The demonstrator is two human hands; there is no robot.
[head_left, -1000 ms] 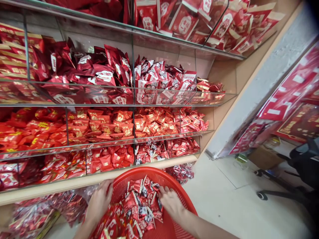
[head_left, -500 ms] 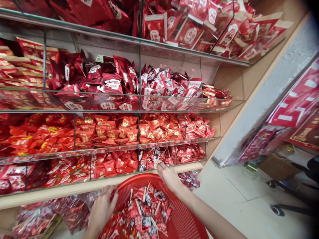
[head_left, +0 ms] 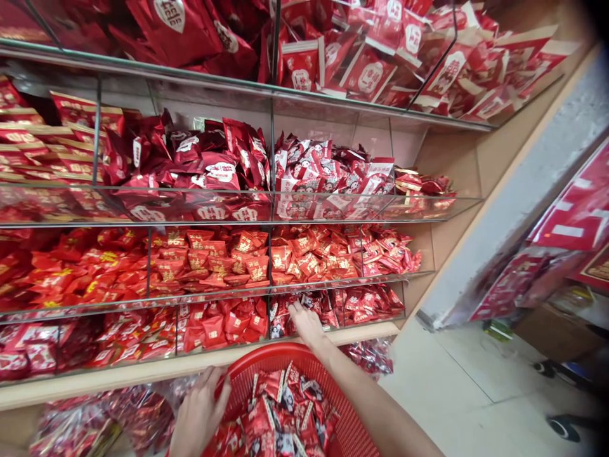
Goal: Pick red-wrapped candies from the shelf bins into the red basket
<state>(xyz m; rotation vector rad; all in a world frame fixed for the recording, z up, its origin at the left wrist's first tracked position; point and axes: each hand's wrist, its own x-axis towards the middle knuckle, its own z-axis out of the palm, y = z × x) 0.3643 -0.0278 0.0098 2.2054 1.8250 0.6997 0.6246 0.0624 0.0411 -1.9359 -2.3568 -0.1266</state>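
My left hand (head_left: pixel 202 406) is closed over the left rim of a red plastic basket (head_left: pixel 349 397), thumb towards the inside. Small red packets with black-and-white pictures and pale edges (head_left: pixel 285 406) lie in the basket. Over its far rim reaches my right hand (head_left: pixel 307 324), down in a bottom-row shelf compartment. Its fingers point forward and rest on similar packets (head_left: pixel 280 317), apparently gripping none. The fingertips are partly lost among these packets.
A tiered shelf with clear dividers (head_left: pixel 272 146) holds red packets of several kinds. Clear bags of packets (head_left: pixel 76 422) lie beneath its wooden front edge (head_left: pixel 109 374). To the right are a grey wall (head_left: pixel 514 209), tiled floor (head_left: pixel 457 374), a cardboard box (head_left: pixel 556 327) and chair wheels (head_left: pixel 564 428).
My right hand has moved from the front edge of the compartment further in, onto the packets. My left hand stays on the basket rim. The view has shifted slightly.
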